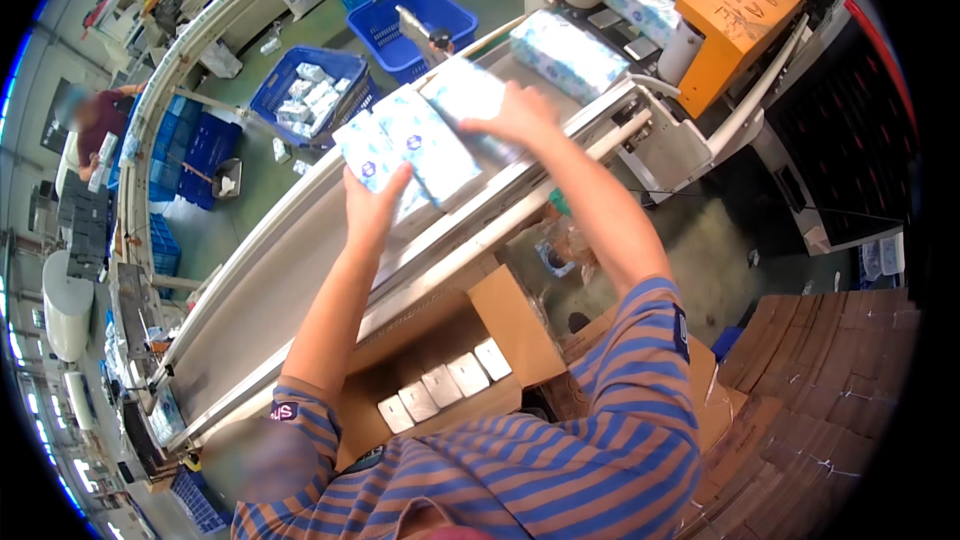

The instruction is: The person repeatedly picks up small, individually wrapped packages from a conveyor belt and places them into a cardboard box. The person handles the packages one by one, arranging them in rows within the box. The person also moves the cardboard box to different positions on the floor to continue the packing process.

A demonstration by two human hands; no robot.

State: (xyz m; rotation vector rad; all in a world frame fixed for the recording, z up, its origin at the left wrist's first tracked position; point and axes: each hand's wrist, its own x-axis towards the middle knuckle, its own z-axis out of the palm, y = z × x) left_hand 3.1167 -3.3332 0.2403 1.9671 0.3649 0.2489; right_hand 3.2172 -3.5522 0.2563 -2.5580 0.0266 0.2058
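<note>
White plastic-wrapped packs with light blue print lie side by side on the conveyor belt (270, 285), between my two hands. My left hand (370, 205) grips the left wrapped pack (368, 145) at its near end, with the thumb on top and the other fingers partly hidden. Beside it lies a middle wrapped pack (425, 140). My right hand (520, 118) holds the right wrapped pack (468, 95), its thumb and fingers spanning the end. Farther right on the belt rests a longer wrapped bundle (568, 52), which neither hand touches.
An orange machine (745, 40) feeds more wrapped bundles (640, 5). Below the belt, an open carton (515, 325) holds several white packs. Blue baskets (375, 30) stand beyond the belt. Flattened cardboard (810, 410) is stacked at right. Another person (100, 125) works at far left.
</note>
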